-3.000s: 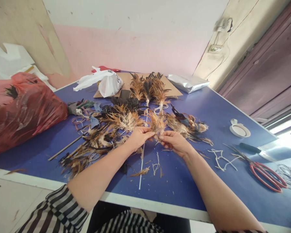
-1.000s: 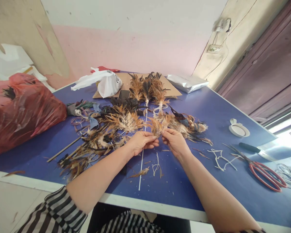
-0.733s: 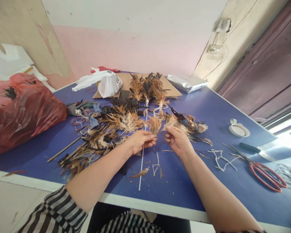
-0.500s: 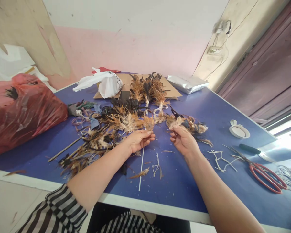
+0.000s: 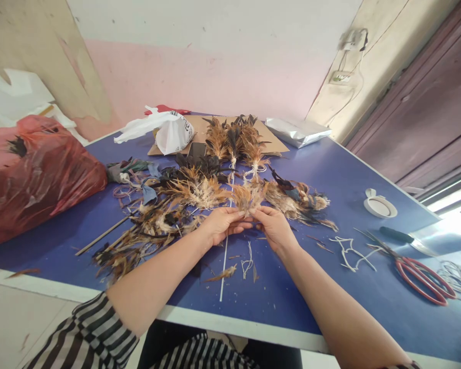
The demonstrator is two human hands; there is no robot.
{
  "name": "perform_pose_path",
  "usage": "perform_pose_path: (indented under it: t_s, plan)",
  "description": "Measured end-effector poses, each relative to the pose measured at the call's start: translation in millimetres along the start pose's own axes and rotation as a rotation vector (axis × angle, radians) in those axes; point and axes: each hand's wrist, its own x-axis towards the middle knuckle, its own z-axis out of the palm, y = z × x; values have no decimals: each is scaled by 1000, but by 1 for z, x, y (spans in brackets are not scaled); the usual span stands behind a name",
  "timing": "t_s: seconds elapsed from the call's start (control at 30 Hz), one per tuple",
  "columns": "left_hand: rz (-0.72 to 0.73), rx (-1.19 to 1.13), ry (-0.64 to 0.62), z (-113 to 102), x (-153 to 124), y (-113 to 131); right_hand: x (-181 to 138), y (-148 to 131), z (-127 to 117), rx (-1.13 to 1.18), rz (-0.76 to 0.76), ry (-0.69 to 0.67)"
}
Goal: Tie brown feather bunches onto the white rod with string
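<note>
While the left hand point(image 5: 222, 224) pinches a small brown feather tuft point(image 5: 246, 196), the right hand point(image 5: 273, 227) grips it too, above the blue desk point(image 5: 330, 169).

Worktop point(image 5: 341, 164): blue top with a pale front edge, running back to the far wall.
Far wall point(image 5: 215, 31): white above, pink band point(image 5: 200, 77) below, flecked with small marks.
Left panel point(image 5: 26, 51): beige, patchy and scuffed.
Right pillar point(image 5: 388, 46): beige, carrying a socket point(image 5: 340, 77) with loose wires.
Door point(image 5: 430, 107): dark purple-brown, panelled, right of the pillar.
Window strip point(image 5: 451, 197): bright daylight at the far right.
Floor point(image 5: 19, 323): pale, lower left.
</note>
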Motion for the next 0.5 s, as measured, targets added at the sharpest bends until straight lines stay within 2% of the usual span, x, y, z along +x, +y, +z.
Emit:
perform_pose_path:
  t_s: [0.3, 0.5]
  plan:
    - [39, 101, 51, 3, -1, 0, -1, 0, 5, -18, -77, 67]
    - [40, 167, 62, 5, -4, 2, -1, 0, 3, 61, -47, 37]
